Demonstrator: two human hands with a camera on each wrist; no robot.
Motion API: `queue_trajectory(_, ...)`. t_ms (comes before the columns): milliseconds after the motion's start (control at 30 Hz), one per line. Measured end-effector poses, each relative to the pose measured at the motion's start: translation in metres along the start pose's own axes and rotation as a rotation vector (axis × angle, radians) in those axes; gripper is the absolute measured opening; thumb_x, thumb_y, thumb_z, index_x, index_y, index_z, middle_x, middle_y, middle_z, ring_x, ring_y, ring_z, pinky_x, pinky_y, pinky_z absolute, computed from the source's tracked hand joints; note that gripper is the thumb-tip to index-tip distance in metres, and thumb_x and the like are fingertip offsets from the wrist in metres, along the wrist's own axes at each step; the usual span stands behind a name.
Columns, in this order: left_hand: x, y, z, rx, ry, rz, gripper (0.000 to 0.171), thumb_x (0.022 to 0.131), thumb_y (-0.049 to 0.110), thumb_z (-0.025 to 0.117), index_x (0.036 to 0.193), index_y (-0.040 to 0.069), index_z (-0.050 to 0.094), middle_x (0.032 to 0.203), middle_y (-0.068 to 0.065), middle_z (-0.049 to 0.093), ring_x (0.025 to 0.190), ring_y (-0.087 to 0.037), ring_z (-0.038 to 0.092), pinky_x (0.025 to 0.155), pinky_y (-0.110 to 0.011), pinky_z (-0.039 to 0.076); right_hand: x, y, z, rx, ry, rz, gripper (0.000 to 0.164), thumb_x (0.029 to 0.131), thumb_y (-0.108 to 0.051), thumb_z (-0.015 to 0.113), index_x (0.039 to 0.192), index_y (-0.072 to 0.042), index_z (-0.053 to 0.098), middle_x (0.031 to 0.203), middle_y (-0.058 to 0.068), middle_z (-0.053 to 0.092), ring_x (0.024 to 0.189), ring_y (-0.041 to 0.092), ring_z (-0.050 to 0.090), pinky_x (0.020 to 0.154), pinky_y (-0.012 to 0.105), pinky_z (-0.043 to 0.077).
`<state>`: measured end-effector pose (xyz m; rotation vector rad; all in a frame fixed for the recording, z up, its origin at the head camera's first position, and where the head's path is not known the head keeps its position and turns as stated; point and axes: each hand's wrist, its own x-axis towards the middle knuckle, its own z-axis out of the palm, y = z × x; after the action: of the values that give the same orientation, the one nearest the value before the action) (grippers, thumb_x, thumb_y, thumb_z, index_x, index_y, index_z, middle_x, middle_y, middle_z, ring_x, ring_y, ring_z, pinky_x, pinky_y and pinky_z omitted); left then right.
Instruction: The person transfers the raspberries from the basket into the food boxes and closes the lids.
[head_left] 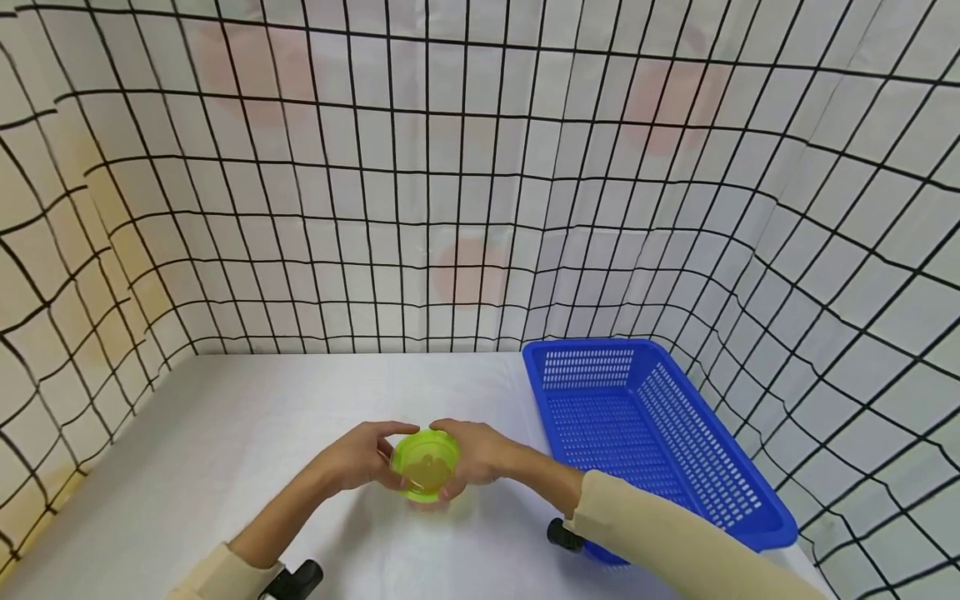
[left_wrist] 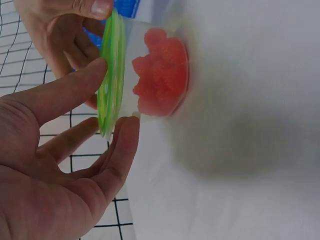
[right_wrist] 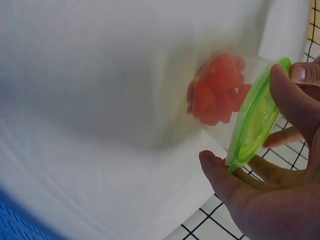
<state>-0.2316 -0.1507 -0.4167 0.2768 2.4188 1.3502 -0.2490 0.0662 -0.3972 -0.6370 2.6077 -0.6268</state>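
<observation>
A small clear round food container [left_wrist: 131,65] stands on the white surface, with red, lumpy pieces [left_wrist: 162,75] visible through its wall. Its bright green lid [head_left: 426,465] covers the top. My left hand [head_left: 363,458] grips the lid's rim from the left, thumb on the upper face and fingertips at the underside of the edge. From the opposite side my right hand [head_left: 480,454] holds the same rim, its thumb on the lid and its fingers [right_wrist: 220,172] curled around below the edge.
A blue perforated plastic basket [head_left: 536,367] sits at the right of the white table [head_left: 262,400], near my right forearm. Black wire mesh [head_left: 427,167] encloses the back and both sides, with white cloth behind it.
</observation>
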Motion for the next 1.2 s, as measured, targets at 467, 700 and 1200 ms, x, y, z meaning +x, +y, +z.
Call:
queue_trajectory(467, 0.000, -0.002, -0.004, 0.121, -0.032, 0.045, 0.079, 0.071, 0.006, 0.090, 0.142, 0.010, 0.058, 0.086, -0.010, 0.067, 0.080, -0.020, 0.061, 0.069, -0.033, 0.050, -0.003, -0.003, 0.000, -0.060, -0.001, 0.003, 0.090, 0.069, -0.030, 0.091, 0.148, -0.013, 0.051, 0.142, 0.005, 0.061, 0.130, 0.028, 0.056, 0.111, 0.053, 0.045)
queue_trajectory(700, 0.003, -0.006, -0.006, 0.122, -0.063, 0.063, 0.078, 0.073, 0.008, 0.090, 0.143, 0.009, 0.057, 0.085, -0.010, 0.069, 0.079, -0.019, 0.063, 0.070, -0.032, 0.050, -0.002, 0.001, 0.002, -0.021, 0.014, 0.006, 0.089, 0.068, -0.026, 0.092, 0.147, -0.013, 0.052, 0.143, 0.007, 0.060, 0.131, 0.030, 0.055, 0.112, 0.054, 0.044)
queue_trajectory(1200, -0.001, -0.006, -0.003, 0.116, -0.037, 0.045, 0.078, 0.073, 0.009, 0.090, 0.143, 0.012, 0.057, 0.083, -0.010, 0.065, 0.076, -0.020, 0.060, 0.067, -0.032, 0.048, -0.002, -0.003, 0.000, -0.034, -0.007, 0.032, 0.089, 0.068, -0.023, 0.092, 0.148, -0.016, 0.051, 0.138, 0.005, 0.063, 0.125, 0.027, 0.058, 0.108, 0.051, 0.048)
